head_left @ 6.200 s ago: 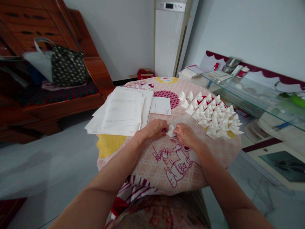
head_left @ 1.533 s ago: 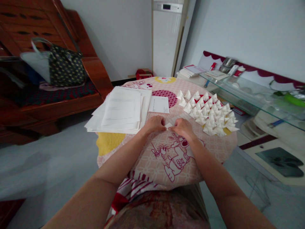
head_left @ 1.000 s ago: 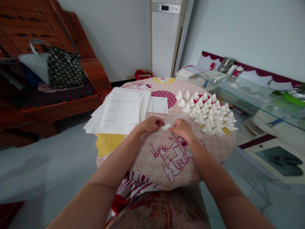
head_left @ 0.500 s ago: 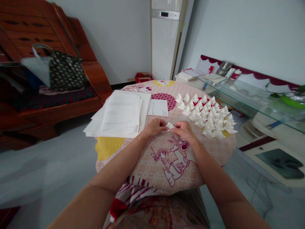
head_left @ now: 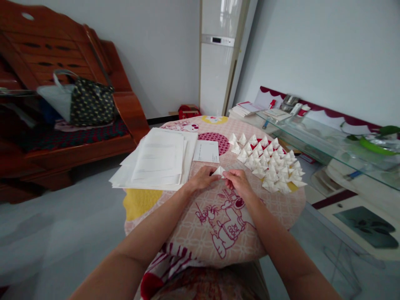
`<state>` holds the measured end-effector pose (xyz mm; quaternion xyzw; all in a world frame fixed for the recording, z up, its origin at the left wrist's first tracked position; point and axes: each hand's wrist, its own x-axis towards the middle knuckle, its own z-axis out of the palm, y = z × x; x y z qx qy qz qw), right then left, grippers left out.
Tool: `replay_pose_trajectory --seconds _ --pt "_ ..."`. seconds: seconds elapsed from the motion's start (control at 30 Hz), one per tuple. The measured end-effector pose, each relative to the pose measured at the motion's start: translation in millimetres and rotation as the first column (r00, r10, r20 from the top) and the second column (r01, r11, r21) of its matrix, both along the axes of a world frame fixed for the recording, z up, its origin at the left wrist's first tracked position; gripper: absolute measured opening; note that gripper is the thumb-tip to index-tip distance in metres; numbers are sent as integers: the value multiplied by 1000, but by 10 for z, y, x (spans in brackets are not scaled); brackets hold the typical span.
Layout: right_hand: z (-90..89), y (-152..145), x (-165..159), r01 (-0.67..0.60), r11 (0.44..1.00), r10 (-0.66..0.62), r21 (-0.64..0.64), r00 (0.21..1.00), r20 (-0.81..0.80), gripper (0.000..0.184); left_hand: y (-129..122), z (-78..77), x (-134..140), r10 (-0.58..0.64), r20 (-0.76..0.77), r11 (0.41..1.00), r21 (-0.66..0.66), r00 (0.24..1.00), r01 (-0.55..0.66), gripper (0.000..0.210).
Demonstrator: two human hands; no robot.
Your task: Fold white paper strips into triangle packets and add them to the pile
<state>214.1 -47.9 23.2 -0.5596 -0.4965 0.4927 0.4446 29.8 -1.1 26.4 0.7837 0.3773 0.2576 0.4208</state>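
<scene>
A small folded piece of white paper [head_left: 219, 171] is held over the middle of the round table [head_left: 193, 212]. My left hand [head_left: 203, 178] pinches its left side. From the right, my right hand [head_left: 237, 180] grips its lower right edge, fingers curled. Just beyond the hands lies a white printed card or sheet [head_left: 206, 151]. To the right stand several rows of pointed folded white paper pieces [head_left: 270, 160]. Left of my hands is a stack of white paper sheets [head_left: 159, 158], a few with faint printed lines.
A glass-topped cabinet [head_left: 331, 146] runs along the right wall, with papers, cups and a green dish on it. At left, a wooden bench [head_left: 78, 146] carries a dark patterned bag [head_left: 92, 102]. A tall white air conditioner [head_left: 215, 75] stands behind the table.
The camera view has tilted up slightly. My right hand has shifted its grip lower on the folded paper, whose pointed top now shows more between my hands.
</scene>
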Motion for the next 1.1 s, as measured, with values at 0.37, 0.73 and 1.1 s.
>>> replay_pose_trajectory --seconds 0.37,0.73,1.1 --pt "-5 3 13 16 1000 -16 3 999 -31 46 86 93 64 -54 76 996 -61 996 59 34" --pt "33 151 38 146 987 -149 66 987 53 41 296 233 218 80 61 969 -239 995 -64 30" --pt "-60 295 29 59 995 -68 83 992 105 40 298 54 132 166 66 957 -250 984 -145 38"
